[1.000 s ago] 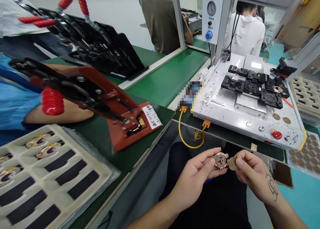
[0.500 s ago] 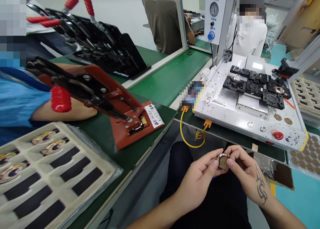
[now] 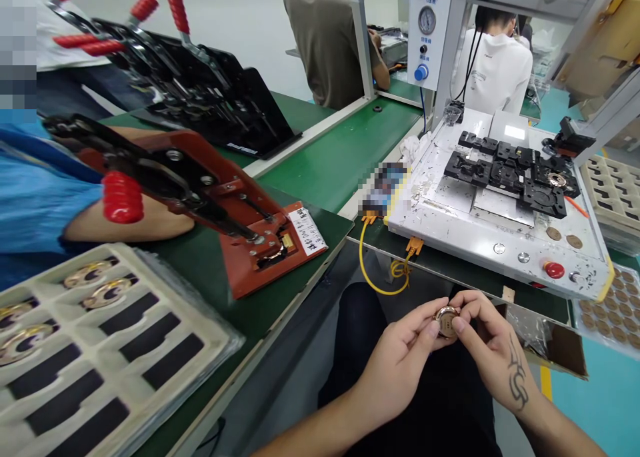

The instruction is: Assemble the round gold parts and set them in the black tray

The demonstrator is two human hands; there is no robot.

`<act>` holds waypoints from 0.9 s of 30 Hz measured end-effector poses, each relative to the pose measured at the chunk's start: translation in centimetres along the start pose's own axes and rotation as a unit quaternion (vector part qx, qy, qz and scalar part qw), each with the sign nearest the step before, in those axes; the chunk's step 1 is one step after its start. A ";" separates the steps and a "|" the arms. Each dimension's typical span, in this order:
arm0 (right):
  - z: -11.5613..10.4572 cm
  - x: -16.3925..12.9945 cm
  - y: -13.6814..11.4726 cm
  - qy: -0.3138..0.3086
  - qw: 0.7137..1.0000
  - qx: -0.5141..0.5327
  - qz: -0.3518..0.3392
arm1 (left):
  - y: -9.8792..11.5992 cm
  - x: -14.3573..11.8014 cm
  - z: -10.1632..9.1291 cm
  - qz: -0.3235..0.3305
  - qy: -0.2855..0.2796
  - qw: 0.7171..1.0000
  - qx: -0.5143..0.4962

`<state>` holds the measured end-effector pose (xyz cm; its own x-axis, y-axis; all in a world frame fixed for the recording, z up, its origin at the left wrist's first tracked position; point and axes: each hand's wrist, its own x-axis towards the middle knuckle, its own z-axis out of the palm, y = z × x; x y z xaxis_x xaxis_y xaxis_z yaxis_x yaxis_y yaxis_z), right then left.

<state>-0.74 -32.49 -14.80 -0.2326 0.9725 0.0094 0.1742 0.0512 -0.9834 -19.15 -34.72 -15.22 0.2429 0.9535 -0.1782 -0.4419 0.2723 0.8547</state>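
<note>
Above my lap, both hands hold a small round watch case (image 3: 447, 322) with a shiny rose-gold rim and a brown disc in its face. My left hand (image 3: 405, 350) grips the left edge between thumb and fingers. My right hand (image 3: 487, 340) pinches the right edge, its thumb lying over the disc's side. Fingertips hide parts of the rim and its underside. In front of my hands stands a white press machine (image 3: 450, 234) with black fixture blocks (image 3: 505, 170); a similar gold ring-shaped part (image 3: 557, 179) sits in one block.
Left, a beige tray (image 3: 120, 377) holds several gold cases. Behind it stands a red-brown toggle clamp (image 3: 200, 177) beside a blue-sleeved arm (image 3: 125, 214). Yellow cable (image 3: 367, 270) hangs from the bench. Brown discs (image 3: 613, 310) lie on a sheet at right. Co-workers (image 3: 330, 44) sit beyond.
My right thumb has shifted slightly on the watch case, and the view has moved a little. Both hands keep their hold.
</note>
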 end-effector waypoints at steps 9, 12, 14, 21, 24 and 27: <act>0.6 -0.4 0.3 0.050 0.992 -0.100 -0.055 | -1.3 -0.2 -0.3 0.036 0.029 0.995 0.090; 0.4 -0.1 0.6 0.056 0.986 -0.146 -0.050 | -1.1 -0.2 -0.6 0.043 0.016 0.992 0.119; 0.1 0.2 0.6 0.005 0.984 -0.164 -0.063 | -0.5 -0.1 -1.0 0.040 -0.012 0.986 0.162; 0.3 1.9 -0.7 -0.020 0.998 -0.040 -0.032 | 2.3 0.5 -2.1 0.059 0.012 0.985 0.163; 1.3 2.5 -0.7 -0.024 0.995 0.078 0.050 | 2.4 0.7 -2.1 0.046 0.042 0.990 0.123; 2.3 2.8 -0.4 -0.030 0.988 0.131 0.075 | 2.3 0.7 -2.1 0.042 0.060 0.989 0.128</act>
<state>-3.67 -30.36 -14.78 -0.2811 0.9488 -0.1438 -0.0410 -0.1616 -0.9860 -21.84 -33.16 -14.41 0.1038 0.9840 -0.1449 -0.2194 0.1648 0.9616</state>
